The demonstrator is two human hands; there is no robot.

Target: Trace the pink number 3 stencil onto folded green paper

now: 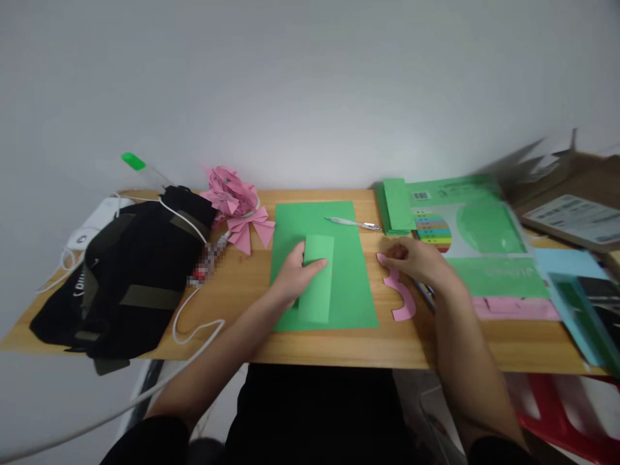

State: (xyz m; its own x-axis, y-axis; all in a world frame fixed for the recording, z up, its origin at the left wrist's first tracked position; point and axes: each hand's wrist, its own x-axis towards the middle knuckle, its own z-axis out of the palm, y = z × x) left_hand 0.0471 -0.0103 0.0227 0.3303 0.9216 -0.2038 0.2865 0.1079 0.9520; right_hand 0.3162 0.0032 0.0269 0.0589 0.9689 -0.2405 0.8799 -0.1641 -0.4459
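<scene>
My left hand (296,272) grips a folded strip of light green paper (316,294), thumb on top, above a larger green sheet (346,271) lying flat on the table. To the right, my right hand (411,259) has its fingers pinched at the top end of a curvy pink paper cutout (403,300). The cutout's lower part rests on the wood. A white pen (353,223) lies across the green sheet's upper right edge. Beneath my right hand, a dark slim tool (426,296) is mostly hidden.
Folded pink paper pieces (232,200) and a black bag (140,271) with a white cable occupy the left. Stacked green strips (397,206), a green paper packet (484,239) and a cardboard box (571,194) stand right. The wooden table's front edge (329,355) is close to my body.
</scene>
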